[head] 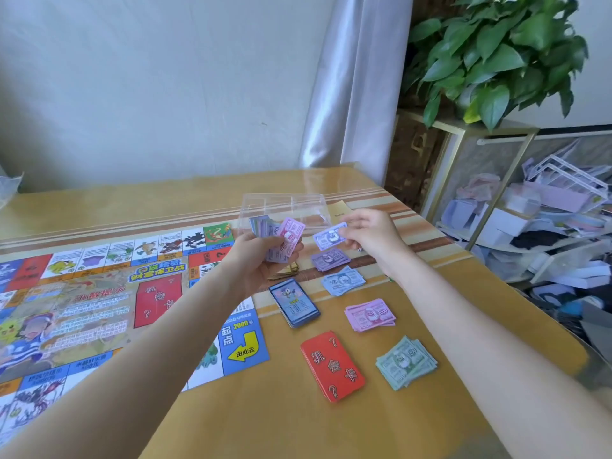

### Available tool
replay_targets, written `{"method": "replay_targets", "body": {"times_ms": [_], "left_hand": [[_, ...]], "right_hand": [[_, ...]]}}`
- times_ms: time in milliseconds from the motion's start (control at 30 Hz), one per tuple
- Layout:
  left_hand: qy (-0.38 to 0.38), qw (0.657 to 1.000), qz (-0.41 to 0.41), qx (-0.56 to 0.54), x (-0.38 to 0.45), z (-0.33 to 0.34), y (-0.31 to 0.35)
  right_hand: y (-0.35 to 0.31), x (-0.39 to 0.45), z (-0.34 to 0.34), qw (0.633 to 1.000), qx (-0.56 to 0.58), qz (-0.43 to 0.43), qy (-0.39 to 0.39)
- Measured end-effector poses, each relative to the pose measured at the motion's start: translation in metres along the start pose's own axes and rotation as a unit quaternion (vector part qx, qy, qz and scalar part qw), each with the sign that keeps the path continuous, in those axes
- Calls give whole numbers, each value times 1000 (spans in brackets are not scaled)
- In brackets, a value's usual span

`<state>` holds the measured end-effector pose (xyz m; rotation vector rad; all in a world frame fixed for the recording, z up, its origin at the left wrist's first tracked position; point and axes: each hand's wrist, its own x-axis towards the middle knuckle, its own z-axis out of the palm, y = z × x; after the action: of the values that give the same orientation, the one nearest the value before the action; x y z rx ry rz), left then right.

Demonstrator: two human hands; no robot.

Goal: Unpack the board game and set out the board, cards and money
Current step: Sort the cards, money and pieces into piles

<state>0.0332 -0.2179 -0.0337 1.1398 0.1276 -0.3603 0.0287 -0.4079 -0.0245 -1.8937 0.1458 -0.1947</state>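
Wooden table carried the board; beside it, left hand gripped a money wad, right hand pinched one purple note

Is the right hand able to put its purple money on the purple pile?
Probably yes. The right hand pinches a purple note and hovers just above the purple pile, with nothing between them. The left hand is off to the side, holding its own stack of notes.
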Motion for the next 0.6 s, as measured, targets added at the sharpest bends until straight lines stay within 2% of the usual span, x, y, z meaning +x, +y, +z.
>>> {"method": "replay_targets", "body": {"times_ms": [133,267,333,400,500,600], "left_hand": [[-6,1000,-14,17,5,-9,2],[-5,999,-31,22,10,-12,0],[-1,999,-42,26,11,-11,-3],[-5,998,-47,32,10,-8,-6],[-10,998,-44,43,10,-2,-9],[-23,997,-46,63,7,4,-11]], "right_hand": [[20,15,11,991,-131,16,-12],[34,19,20,952,-302,-24,-31],[31,18,20,940,-336,-52,-10],[22,17,20,960,-269,-82,15],[2,12,21,994,-79,-47,-56],[-4,8,22,987,-104,-33,-117]]}}
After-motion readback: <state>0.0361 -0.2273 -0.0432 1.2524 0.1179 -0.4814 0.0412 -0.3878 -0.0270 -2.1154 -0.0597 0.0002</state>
